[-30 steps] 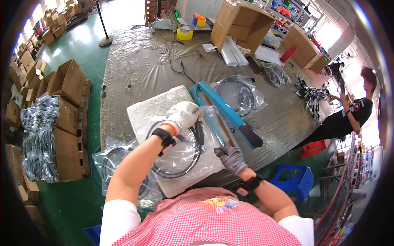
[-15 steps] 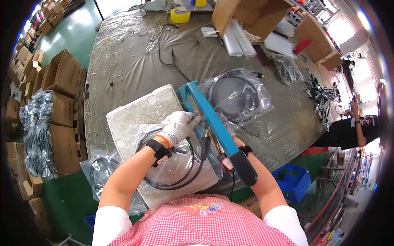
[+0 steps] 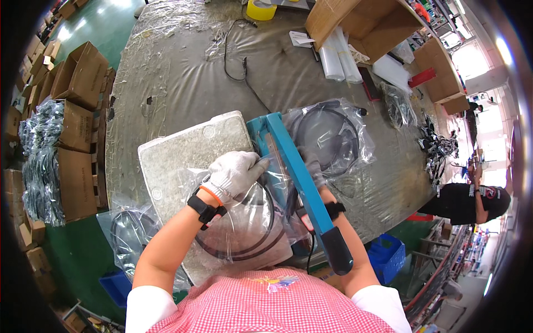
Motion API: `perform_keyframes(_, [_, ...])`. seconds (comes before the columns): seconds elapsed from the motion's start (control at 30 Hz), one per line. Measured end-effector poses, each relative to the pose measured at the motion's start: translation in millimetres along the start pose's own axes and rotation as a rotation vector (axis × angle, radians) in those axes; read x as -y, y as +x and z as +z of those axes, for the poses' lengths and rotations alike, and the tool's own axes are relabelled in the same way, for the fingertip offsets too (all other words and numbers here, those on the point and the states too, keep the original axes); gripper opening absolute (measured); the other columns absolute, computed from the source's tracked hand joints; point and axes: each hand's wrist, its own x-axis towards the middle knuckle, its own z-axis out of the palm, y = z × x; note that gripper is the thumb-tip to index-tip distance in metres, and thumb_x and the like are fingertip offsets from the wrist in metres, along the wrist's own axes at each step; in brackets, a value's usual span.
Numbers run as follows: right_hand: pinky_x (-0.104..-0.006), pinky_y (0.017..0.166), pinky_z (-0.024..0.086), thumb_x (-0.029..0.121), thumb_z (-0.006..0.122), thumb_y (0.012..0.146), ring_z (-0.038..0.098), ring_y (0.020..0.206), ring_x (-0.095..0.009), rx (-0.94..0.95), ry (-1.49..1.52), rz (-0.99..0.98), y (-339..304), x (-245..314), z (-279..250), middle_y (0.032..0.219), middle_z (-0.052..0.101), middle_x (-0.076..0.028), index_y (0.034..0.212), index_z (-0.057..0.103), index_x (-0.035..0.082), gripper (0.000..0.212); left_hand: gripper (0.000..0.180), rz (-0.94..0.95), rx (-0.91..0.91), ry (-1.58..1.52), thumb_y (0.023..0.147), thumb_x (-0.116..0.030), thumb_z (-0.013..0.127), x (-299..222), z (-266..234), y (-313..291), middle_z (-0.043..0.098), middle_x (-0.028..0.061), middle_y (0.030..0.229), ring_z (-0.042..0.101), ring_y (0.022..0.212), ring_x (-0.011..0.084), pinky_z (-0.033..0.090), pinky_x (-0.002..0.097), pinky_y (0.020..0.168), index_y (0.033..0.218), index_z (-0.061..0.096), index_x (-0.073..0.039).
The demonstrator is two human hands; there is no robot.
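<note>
My left hand (image 3: pixel 234 173), in a pale knit glove, pinches the upper edge of a clear plastic bag (image 3: pixel 225 244). A coiled black cable (image 3: pixel 244 256) lies inside that bag, over a whitish foam block (image 3: pixel 191 144). Beside the block is a blue hand-lever bag sealer (image 3: pixel 294 152), its long black-tipped arm slanting toward me. The bag's edge reaches to the sealer's bed. My right hand (image 3: pixel 312 165), also gloved, is beyond the sealer arm, which hides most of its fingers, so its grip does not show.
Bagged cable coils lie right of the sealer (image 3: pixel 327 136) and left of the foam block (image 3: pixel 130 236). Farther back are yellow tape (image 3: pixel 261 9), clear plastic rolls (image 3: pixel 338 58) and an open carton (image 3: pixel 372 25). Cartons (image 3: pixel 80 72) stand at left; a person (image 3: pixel 472 202) is at right.
My left hand has shifted slightly left and down with the bag's edge. The cable's ends no longer stick up beside the sealer; the coil lies lower in the bag. The view has shifted slightly.
</note>
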Motion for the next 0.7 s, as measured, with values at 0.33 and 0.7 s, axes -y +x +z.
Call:
perform_keyframes(0.33, [-0.0214, 0.065, 0.049, 0.010, 0.060, 0.088, 0.059, 0.074, -0.009, -0.068, 0.455, -0.124, -56.0, -24.9, 13.4, 0.090, 0.063, -0.004, 0.102, 0.059, 0.002, 0.016, 0.040, 0.032, -0.109, -0.094, 0.091, -0.043, 0.048, 10.3, 6.4, -6.6, 0.067, 0.0153, 0.082, 0.065, 0.081, 0.0329, 0.050, 0.0413, 0.073, 0.092, 0.068, -0.009])
perform_keyframes(0.7, [-0.0222, 0.065, 0.049, 0.009, 0.062, 0.086, 0.060, 0.073, -0.011, -0.219, 0.548, -0.286, -7.2, -49.9, 28.2, 0.089, 0.064, -0.006, 0.106, 0.058, 0.002, 0.022, 0.032, 0.025, -0.344, -0.030, 0.089, -0.039, 0.053, 13.7, 26.1, -4.5, 0.065, 0.0148, 0.083, 0.064, 0.080, 0.0327, 0.050, 0.0415, 0.071, 0.091, 0.067, -0.010])
